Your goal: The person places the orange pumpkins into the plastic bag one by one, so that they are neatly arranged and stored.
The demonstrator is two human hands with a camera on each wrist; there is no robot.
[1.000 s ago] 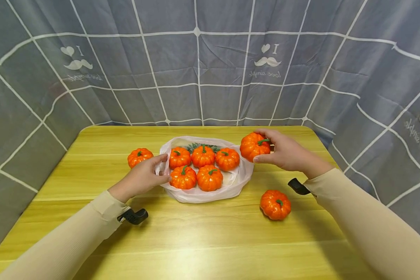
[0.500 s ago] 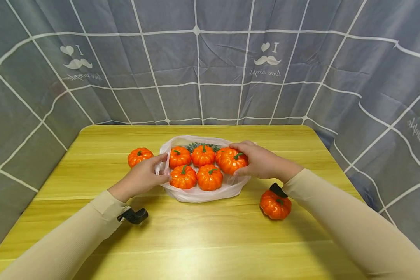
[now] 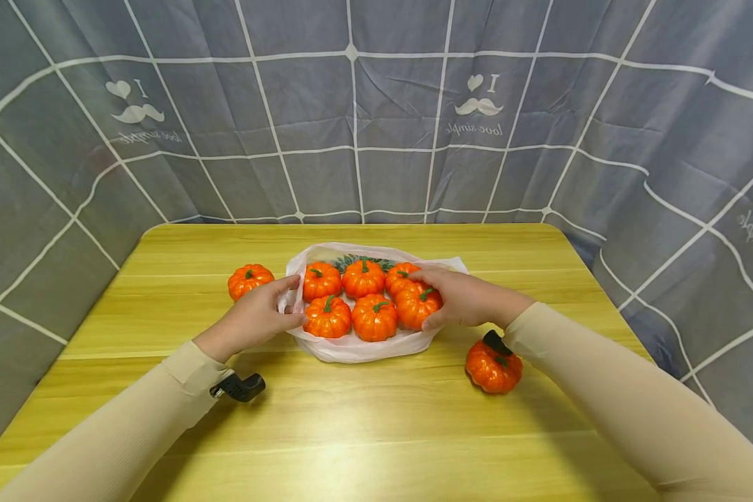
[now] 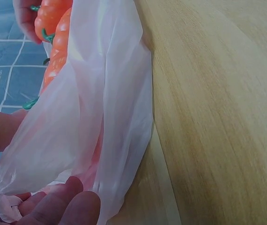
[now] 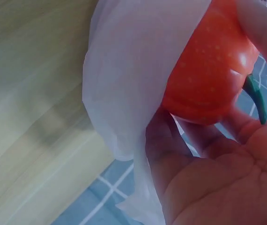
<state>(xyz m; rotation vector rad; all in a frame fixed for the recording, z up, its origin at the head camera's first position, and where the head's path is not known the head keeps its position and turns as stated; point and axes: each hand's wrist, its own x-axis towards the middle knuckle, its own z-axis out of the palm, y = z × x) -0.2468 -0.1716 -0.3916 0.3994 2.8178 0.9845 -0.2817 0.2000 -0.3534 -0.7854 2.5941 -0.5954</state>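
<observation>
A white plastic bag (image 3: 351, 353) lies spread wide at mid-table, with several small orange toy pumpkins (image 3: 374, 318) with green stems inside. At its left rim my left hand (image 3: 256, 315) pinches the thin plastic, and the left wrist view shows the fingers (image 4: 54, 206) curled about a fold. My right hand (image 3: 467, 296) holds another pumpkin (image 5: 208, 65) by its side, low in the bag's front right corner against its neighbours. In the right wrist view the bag's edge (image 5: 124, 70) partly covers that pumpkin.
One loose pumpkin (image 3: 249, 280) sits on the wooden table (image 3: 351, 432) left of the bag, behind my left hand. Another pumpkin (image 3: 493, 369) lies at the right, partly under my right wrist's black camera mount (image 3: 497, 343). A grey checked curtain (image 3: 389, 104) encloses the table's back and sides.
My right hand has carried its pumpkin leftward from beyond the bag's right rim, then lowered it into the front right corner. The left hand stays at the left rim.
</observation>
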